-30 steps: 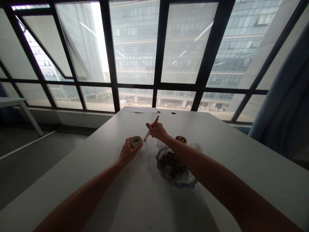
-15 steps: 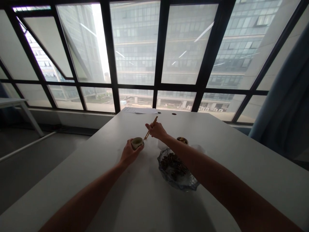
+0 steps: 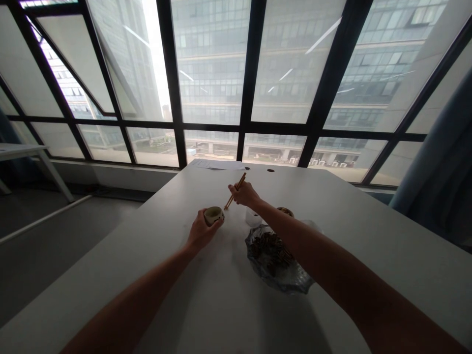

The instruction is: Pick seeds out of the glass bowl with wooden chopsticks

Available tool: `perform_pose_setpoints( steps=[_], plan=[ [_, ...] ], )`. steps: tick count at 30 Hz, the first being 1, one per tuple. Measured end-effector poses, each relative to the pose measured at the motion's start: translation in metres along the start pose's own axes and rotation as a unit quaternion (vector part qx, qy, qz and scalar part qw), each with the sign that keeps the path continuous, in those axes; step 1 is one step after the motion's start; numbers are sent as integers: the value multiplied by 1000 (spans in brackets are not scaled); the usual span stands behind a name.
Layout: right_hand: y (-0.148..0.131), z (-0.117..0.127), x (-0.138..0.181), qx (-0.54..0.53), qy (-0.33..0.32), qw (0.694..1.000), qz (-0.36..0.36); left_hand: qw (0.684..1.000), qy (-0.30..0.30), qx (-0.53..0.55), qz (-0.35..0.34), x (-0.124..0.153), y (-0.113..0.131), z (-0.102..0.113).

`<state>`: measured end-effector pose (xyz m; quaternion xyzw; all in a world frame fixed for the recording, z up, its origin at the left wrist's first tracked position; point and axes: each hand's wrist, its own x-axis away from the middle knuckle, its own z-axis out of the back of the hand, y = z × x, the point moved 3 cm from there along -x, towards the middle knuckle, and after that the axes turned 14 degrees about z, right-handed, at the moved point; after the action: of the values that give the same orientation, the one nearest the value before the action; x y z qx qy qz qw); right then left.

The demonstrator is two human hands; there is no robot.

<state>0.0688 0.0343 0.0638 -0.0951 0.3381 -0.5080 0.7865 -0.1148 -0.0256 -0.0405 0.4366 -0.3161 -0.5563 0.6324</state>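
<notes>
My left hand [image 3: 201, 229] is wrapped round a small pale cup [image 3: 214, 215], tilted a little so that its opening shows. In my right hand [image 3: 245, 193] is a pair of wooden chopsticks [image 3: 235, 191], slanting down to the left. Their tips are just right of the cup, with a tiny light-coloured piece at them that I cannot name. Below my right forearm lies a clear, wavy-edged plastic dish [image 3: 258, 275] holding many dark, thin pieces. Partly behind that forearm stand a white cup [image 3: 252, 217] and a round container [image 3: 285, 211] with brownish contents.
The white table [image 3: 162, 295] runs towards the windows. Sheets of paper [image 3: 217, 164] lie at its far edge, near two dark round holes. Another white table [image 3: 22, 150] stands at the left, and a blue curtain [image 3: 435, 172] hangs at the right.
The chopsticks have moved slightly away from the cup, and more of the white cup shows beside my right wrist. The whole view has shifted a little.
</notes>
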Motion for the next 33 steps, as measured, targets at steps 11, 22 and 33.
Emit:
perform_pose_setpoints(
  steps=[11, 22, 33],
  plan=[
    [-11, 0, -1, -4, 2, 1000, -5, 1000, 9, 7, 0, 0, 1, 1],
    [-12, 1, 1, -39, 16, 999, 1, 1000, 10, -2, -8, 1, 1, 1],
    [-9, 78, 100, -187, 179, 961, 98, 996, -26, -33, -76, 6, 5, 0]
  ],
)
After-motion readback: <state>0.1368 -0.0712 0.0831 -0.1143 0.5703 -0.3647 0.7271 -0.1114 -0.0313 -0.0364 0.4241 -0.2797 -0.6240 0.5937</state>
